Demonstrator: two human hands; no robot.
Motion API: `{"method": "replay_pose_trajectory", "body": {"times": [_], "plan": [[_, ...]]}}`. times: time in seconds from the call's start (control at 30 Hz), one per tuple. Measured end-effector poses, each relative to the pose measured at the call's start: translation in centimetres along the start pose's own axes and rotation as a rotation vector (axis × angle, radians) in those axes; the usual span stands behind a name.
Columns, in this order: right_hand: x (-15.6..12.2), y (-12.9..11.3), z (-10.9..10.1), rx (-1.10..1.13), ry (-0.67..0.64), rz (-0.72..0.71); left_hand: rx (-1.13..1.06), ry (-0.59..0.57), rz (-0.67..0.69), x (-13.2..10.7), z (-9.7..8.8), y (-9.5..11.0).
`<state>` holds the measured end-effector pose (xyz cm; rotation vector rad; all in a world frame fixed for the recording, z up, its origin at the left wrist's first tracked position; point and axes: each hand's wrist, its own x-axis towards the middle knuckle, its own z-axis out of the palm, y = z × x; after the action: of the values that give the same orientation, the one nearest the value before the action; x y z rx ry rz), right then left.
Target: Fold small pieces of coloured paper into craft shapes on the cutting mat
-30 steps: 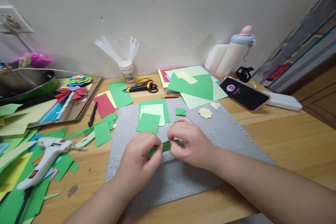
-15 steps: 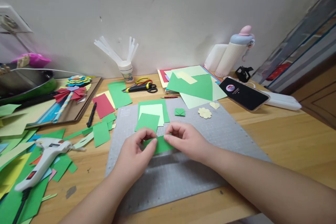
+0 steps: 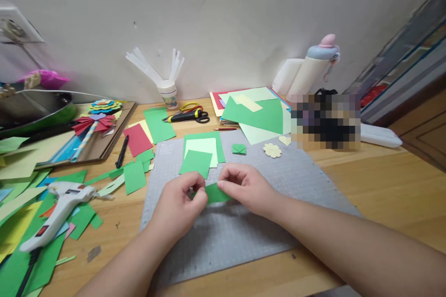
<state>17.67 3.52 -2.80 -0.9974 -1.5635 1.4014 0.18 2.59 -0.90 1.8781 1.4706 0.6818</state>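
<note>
My left hand [image 3: 181, 204] and my right hand [image 3: 245, 188] pinch the two ends of a small folded green paper piece [image 3: 215, 193] just above the grey cutting mat [image 3: 237, 236]. The fingers of both hands are curled tight on the paper. Behind the hands on the mat lie a stack of green paper squares [image 3: 200, 153], a tiny folded green piece [image 3: 239, 148], a pale yellow paper flower [image 3: 272, 150] and a pale yellow heart [image 3: 285, 139].
A white glue gun [image 3: 57, 211] lies left among green and yellow scraps. Scissors and a cutter [image 3: 188, 114], a cup of glue sticks [image 3: 167, 88], coloured sheets [image 3: 258, 113], a pastel bottle [image 3: 311, 72], a black pen [image 3: 122, 151] and a paper flower craft [image 3: 94, 123] stand toward the wall.
The hands turned the green piece from edge-on to flat between them and drew closer together. It now sits slightly higher on the mat.
</note>
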Motion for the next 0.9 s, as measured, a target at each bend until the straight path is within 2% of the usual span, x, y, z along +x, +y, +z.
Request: {"method": "replay_pose_trajectory", "body": {"times": [0.2, 0.3, 0.37, 0.43, 0.5, 0.57, 0.73, 0.9], "plan": [[0.7, -0.6, -1.3, 0.058, 0.165, 0.022, -0.023, 0.068, -0.068, 0.4, -0.5, -0.6], [1.0, -0.7, -1.6, 0.195, 0.252, 0.089, -0.036, 0.113, -0.078, 0.4, -0.6, -0.8], [1.0, -0.7, -1.4, 0.300, 0.218, 0.183, -0.062, 0.145, 0.002, 0.1, -0.6, -0.8], [0.9, -0.6, -1.0, 0.360, 0.158, 0.288, -0.053, 0.136, 0.163, -0.2, -0.5, -0.7], [0.7, -0.4, -0.7, 0.392, 0.111, 0.351, 0.032, 0.065, 0.329, -0.4, -0.4, -0.6], [0.6, -0.4, -0.6, 0.412, 0.066, 0.367, 0.140, -0.001, 0.423, -0.5, -0.2, -0.6], [0.6, -0.4, -0.8, 0.359, -0.035, 0.410, 0.174, 0.065, 0.441, 0.0, -0.1, -1.0], [0.9, 0.0, -1.0, 0.343, -0.039, 0.413, 0.171, 0.092, 0.421, 0.1, -0.2, -1.2]]}}
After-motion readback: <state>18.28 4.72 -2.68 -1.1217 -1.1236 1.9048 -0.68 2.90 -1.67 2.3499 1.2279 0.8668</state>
